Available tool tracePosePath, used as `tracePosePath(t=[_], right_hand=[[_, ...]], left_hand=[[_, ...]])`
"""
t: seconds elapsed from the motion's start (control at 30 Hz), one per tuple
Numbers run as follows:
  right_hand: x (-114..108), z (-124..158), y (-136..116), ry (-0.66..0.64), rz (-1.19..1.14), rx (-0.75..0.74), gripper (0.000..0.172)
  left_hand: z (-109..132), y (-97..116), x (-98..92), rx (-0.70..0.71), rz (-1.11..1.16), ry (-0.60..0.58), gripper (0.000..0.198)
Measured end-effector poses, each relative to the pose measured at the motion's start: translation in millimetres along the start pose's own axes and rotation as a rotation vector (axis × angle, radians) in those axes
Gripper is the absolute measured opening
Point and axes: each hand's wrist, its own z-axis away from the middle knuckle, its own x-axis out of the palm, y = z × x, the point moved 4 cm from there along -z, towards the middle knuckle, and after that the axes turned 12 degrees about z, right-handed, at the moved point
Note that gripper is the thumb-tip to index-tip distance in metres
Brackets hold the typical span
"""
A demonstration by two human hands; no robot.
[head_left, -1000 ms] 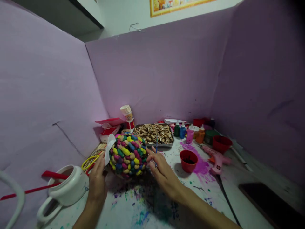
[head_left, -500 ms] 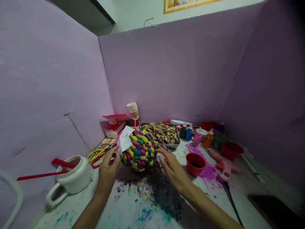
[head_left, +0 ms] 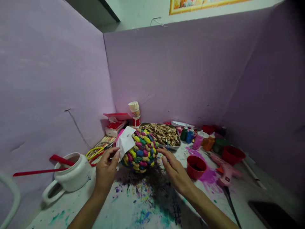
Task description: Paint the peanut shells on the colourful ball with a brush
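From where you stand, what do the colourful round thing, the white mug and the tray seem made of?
Round thing: apparently matte-painted peanut shells outside; the pieces look lumpy, some tan like bare shell.
White mug: probably glazed ceramic, judging by its smooth, soft sheen, though plastic is possible.
Tray: likely metal; its thin rim looks grey and shiny.

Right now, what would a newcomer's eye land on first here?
Most likely the multicoloured round object between the left hand and the right hand, with white paper at its left side. Then perhaps the pink glue gun on the right, beside the magenta stain.
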Motion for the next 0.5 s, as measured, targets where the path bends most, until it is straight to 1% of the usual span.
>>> tracePosePath(t=[0.07,0.13,0.23,0.27,0.3,0.37,0.47,0.5], right_hand=[[-14,0,-9,0.014,0.008,-0.029,0.052],[-38,1,-20,0.038,0.022,-0.054,0.052],[-85,2,-32,0.162,0.122,-0.035,0.053],[-102,3,-34,0.242,0.142,-0.021,0.054],[-116,3,-35,0.307,0.156,-0.012,0.055],[-139,3,-32,0.369,0.197,0.039,0.054],[-156,1,-21,0.335,0.272,0.16,0.058],[-158,0,-17,0.303,0.31,0.197,0.059]], left_hand=[[-1,-1,-0.2,-0.017,-0.007,0.002,0.036],[-2,-3,-0.5,-0.041,0.008,0.003,0.038],[-2,-6,-1.0,-0.05,0.041,0.003,0.036],[-2,-7,-1.2,-0.044,0.045,0.003,0.034],[-2,-8,-1.6,-0.034,0.041,0.004,0.032],[-2,-9,-2.7,-0.005,0.022,0.0,0.029],[-4,-13,-5.8,0.021,-0.005,0.005,0.028],[-5,-15,-6.4,-0.005,-0.002,-0.002,0.029]])
